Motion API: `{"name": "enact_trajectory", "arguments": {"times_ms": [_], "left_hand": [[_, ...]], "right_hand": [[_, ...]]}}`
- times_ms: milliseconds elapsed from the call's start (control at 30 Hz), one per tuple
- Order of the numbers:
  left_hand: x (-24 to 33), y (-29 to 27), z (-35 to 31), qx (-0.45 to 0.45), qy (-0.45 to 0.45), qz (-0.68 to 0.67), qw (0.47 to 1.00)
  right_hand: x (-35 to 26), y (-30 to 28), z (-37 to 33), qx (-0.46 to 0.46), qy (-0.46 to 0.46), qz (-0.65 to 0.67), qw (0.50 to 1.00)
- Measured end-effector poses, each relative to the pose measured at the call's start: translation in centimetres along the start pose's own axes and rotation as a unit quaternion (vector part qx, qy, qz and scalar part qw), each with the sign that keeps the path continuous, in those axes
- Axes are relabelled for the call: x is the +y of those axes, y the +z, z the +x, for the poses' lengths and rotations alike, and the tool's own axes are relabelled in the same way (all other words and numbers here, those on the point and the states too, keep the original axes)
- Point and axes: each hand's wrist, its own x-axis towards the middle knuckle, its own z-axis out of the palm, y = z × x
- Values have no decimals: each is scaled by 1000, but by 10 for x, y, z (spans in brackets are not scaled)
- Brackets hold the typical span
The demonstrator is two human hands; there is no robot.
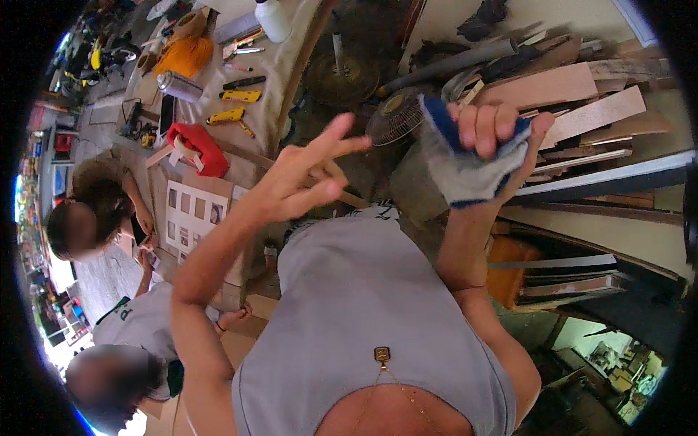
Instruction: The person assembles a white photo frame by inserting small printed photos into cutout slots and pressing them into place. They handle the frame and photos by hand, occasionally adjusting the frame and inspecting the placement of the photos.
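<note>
The right hand (488,129) gripped a grey-and-blue cloth (472,171), raised beyond the tabletop's (280,83) right edge; the left hand (309,173) was spread, apparently empty. Handling the cloth seemed the step (moving it probably called for clearance): a fan (396,116) and wood offcuts (552,94) crowded behind.

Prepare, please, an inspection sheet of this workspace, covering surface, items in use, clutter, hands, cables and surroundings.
Surface: table at upper left, pale-covered.
Job's things: grey-and-blue cloth, bunched in the right hand.
Clutter: two yellow cutters, a can and a white bottle on the table; wood scraps piled at right.
Grippers: left hand empty, partly open; right hand closed on the cloth.
Cables: nothing clearly seen.
Surroundings: fan seen between the hands; two people at left.
</note>
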Motion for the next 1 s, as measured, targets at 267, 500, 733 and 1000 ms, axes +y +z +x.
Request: {"name": "enact_trajectory", "arguments": {"times_ms": [267, 500, 733, 1000], "left_hand": [[-5, 45, 18, -262, -30, -644, 718], [21, 45, 6, -262, -258, -390, 844], [50, 84, -3, 25, -172, -36, 984], [22, 63, -13, 127, 56, -251, 958]], "right_hand": [[61, 28, -27, 51, 177, -205, 961], [55, 34, -29, 130, 263, -83, 952], [38, 63, -40, 101, 126, -136, 977], [5, 31, -35, 210, -149, -376, 890]]}}
